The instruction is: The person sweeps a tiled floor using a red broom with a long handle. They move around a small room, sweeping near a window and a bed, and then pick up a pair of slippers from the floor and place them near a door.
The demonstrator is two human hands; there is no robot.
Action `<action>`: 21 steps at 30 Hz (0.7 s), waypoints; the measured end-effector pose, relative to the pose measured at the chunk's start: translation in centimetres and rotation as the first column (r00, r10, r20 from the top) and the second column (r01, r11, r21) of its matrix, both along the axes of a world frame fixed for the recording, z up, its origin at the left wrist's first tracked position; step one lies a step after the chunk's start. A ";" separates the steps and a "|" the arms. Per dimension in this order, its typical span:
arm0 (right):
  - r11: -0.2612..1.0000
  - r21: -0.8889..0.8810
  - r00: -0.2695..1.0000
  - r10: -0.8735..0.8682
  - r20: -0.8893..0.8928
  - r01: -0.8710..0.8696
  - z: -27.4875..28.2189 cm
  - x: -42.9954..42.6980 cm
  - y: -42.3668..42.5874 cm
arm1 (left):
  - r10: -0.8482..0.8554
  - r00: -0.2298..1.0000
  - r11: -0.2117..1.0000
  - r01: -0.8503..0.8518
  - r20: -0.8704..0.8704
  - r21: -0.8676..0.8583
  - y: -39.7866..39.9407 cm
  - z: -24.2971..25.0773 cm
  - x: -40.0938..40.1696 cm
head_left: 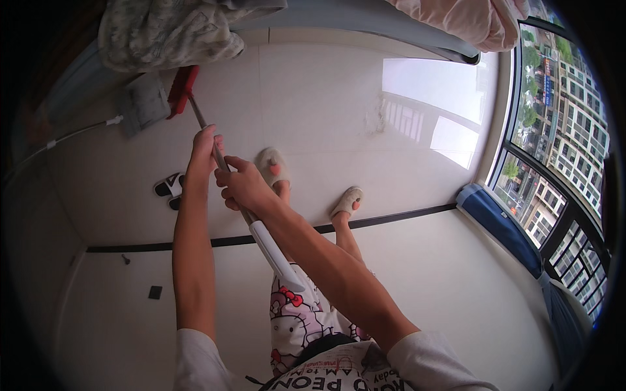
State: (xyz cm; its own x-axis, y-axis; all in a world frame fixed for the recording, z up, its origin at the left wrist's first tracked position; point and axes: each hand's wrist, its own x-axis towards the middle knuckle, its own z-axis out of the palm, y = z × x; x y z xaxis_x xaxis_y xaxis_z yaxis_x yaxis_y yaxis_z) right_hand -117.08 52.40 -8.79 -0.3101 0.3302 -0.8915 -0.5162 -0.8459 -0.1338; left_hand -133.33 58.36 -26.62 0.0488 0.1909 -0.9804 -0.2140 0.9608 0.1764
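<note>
My left hand (pixel 204 146) is closed around the metal pole of a broom, and my right hand (pixel 244 183) grips the same pole lower in the picture, nearer my body. Below my right hand the pole ends in a white plastic handle (pixel 274 256). The red broom head (pixel 183 90) is at the far end, beside the edge of a grey dustpan (pixel 146 100) at the upper left. Whether the broom head touches the dustpan I cannot tell. A thin pole with white joints (pixel 88 130) runs left from near the dustpan.
A bed edge (pixel 332 19) with hanging bedding (pixel 166 34) spans the top. Slides (pixel 170 188) lie left of my slippered feet. Dark debris (pixel 379 117) marks the tiles. A black floor strip (pixel 396 216) crosses the room. Windows and a blue curtain (pixel 499 225) stand right.
</note>
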 end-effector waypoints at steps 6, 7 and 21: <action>0.994 -0.083 0.995 -0.072 0.067 0.078 1.8 8.1 -4.2 | -0.162 0.978 0.977 0.177 -0.134 0.115 -4.8 0.6 12.3; 0.991 -0.103 0.991 -0.069 0.115 0.081 2.8 9.8 -5.5 | -0.158 0.976 0.979 0.174 -0.147 0.102 -6.2 1.8 15.3; 0.792 -0.182 0.793 0.603 0.087 -0.582 22.9 18.0 -9.5 | 0.505 0.855 0.863 -0.495 -0.119 0.101 -15.7 11.1 17.2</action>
State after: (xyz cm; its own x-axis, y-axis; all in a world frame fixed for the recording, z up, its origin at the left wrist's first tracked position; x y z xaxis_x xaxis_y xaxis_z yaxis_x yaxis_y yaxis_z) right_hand -99.08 42.90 14.11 -0.2787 -0.0091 -0.9603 0.1072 -0.9940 -0.0217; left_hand -116.08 42.65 -15.56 -0.2034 0.2159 -0.9550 -0.6317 0.7163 0.2964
